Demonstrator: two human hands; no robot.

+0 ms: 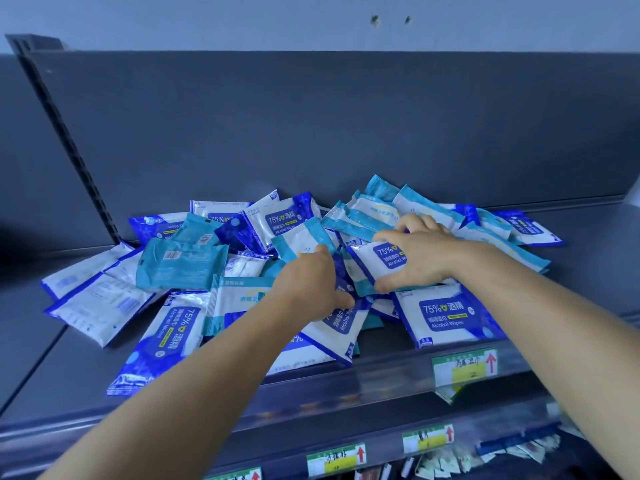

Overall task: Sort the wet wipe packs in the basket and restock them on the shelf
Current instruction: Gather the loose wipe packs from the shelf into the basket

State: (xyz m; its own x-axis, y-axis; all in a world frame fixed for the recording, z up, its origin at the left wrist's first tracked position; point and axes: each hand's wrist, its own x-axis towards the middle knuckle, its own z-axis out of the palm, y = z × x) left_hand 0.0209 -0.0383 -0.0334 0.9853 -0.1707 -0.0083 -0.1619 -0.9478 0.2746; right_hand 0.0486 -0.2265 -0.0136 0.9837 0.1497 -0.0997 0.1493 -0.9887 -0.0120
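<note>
Gripped pack — long axis diagonal.

Loose heap of wet wipe packs on a dark grey shelf, dark blue and teal ones mixed, many overlapping. Left hand reaches into the middle of the heap, fingers on a teal-edged pack. Right hand just beside it, fingers spread and curled over a blue alcohol wipes pack. Price tags with red arrows on the near shelf edge, right side.
</note>
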